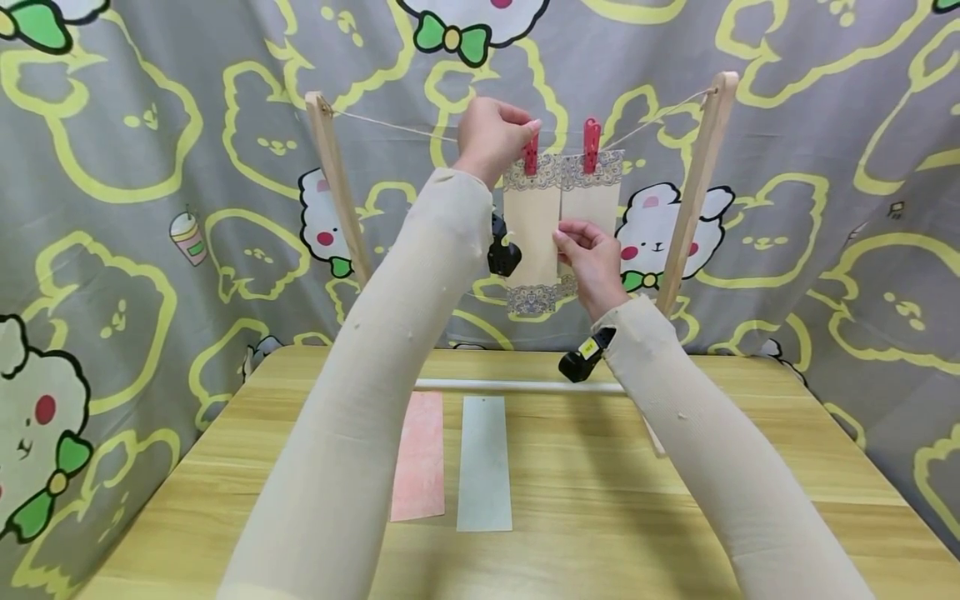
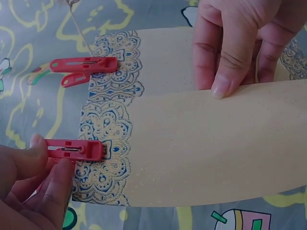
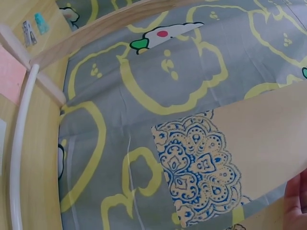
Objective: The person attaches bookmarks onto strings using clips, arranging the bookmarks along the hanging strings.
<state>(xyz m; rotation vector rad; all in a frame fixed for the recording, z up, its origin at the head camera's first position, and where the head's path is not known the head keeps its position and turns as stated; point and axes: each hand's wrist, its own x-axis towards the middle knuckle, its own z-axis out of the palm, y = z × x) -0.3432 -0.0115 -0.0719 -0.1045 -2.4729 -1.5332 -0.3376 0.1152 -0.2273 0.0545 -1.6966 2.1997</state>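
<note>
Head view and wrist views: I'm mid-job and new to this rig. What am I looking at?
No machine, only a person working bare-handed. The head view comes from a camera worn on the head; the other two from a wrist camera on each arm. The left hand pinches a red clip at the top of a patterned card; the right hand pinches that card's side edge. Next to it, a second red clip sits on another patterned card. A string runs to two wooden posts. On the table lie a pink card and a pale grey card.
</note>
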